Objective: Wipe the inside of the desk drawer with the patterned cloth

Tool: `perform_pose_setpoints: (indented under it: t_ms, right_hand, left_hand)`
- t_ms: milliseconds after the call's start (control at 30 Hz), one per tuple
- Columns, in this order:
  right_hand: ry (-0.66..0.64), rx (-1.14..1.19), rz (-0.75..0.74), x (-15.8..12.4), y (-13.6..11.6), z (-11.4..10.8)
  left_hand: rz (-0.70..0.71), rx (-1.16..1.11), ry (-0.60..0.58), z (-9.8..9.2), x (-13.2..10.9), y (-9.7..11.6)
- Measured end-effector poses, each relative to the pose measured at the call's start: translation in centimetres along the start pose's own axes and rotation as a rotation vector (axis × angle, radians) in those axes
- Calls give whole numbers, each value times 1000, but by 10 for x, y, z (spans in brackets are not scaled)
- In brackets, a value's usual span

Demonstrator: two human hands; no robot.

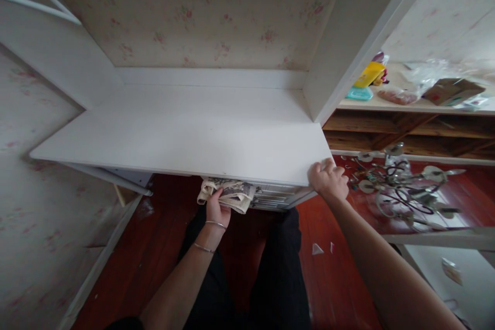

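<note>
My left hand grips a folded cream cloth with a dark printed pattern, just below the front edge of a white desk. The thumb lies on top of the cloth; the other fingers are underneath and mostly hidden. My right hand is closed over the desktop's front right corner, with its fingers curled on the edge. Under the desktop on the right, a white drawer unit shows in part behind the cloth.
A chandelier with several arms lies on the red wood floor at right. Beyond it stands a low wooden shelf topped with a yellow packet, a brown paper bag and clear plastic. Tall white panels rise from the desk.
</note>
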State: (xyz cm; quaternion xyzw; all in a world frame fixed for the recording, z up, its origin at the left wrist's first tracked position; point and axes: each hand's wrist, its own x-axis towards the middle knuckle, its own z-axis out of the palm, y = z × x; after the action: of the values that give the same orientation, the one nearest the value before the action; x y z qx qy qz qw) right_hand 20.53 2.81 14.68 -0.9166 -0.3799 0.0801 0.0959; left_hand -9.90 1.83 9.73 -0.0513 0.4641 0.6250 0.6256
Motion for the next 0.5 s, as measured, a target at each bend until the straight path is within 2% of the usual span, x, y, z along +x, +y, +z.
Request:
perform_pose_setpoints:
  t_ms: [100,200,267,367,500]
  right_hand:
    - [10,6,2,-2,-1,-1]
    - [12,12,17,-3,-2,-2]
    - [16,19,27,-4,-3,-2]
    - [15,31,28,-5,-2,-3]
    - [8,30,33,-4,-2,-2]
  left_hand:
    - [-10,-30,-70,15,-28,4]
    - [-115,-45,-96,30,-52,-11]
    - [-228,-34,-123,38,-64,-30]
    - [-392,18,-237,49,-76,-67]
    - [-454,99,-311,60,-76,-122]
